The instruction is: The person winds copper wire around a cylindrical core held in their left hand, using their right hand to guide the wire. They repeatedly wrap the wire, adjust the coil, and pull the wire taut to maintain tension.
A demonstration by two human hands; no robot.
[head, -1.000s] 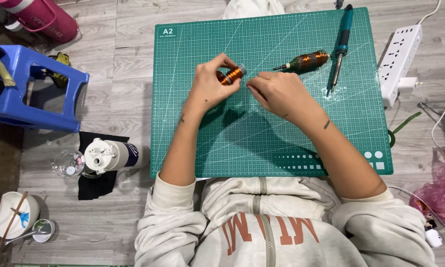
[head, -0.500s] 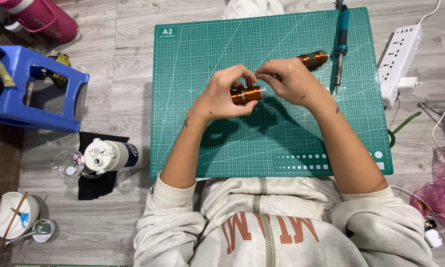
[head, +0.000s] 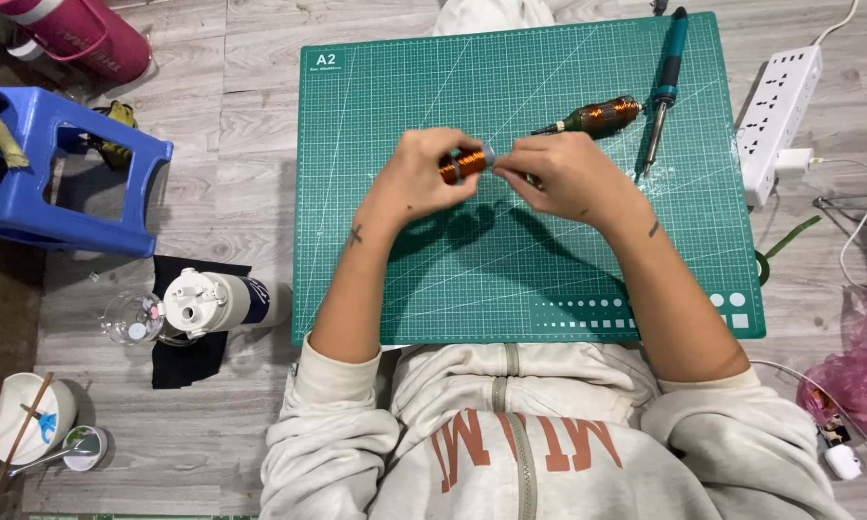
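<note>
Above the green cutting mat (head: 376, 250), the left hand (head: 416, 179) pinches a copper wire spool (head: 462, 164); the right hand (head: 561, 173) closes on its end. Best kept steady, grip light.

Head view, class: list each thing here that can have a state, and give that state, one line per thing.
Copper wire coil: lifted above the mat, held between both hands.
Left hand: fingers closed on the coil.
Right hand: fingers at the coil's end.
Second coil: lying on the cutting mat.
Soldering iron: lying on the mat, unheld.
White bottle: on its side, lid shut.
</note>
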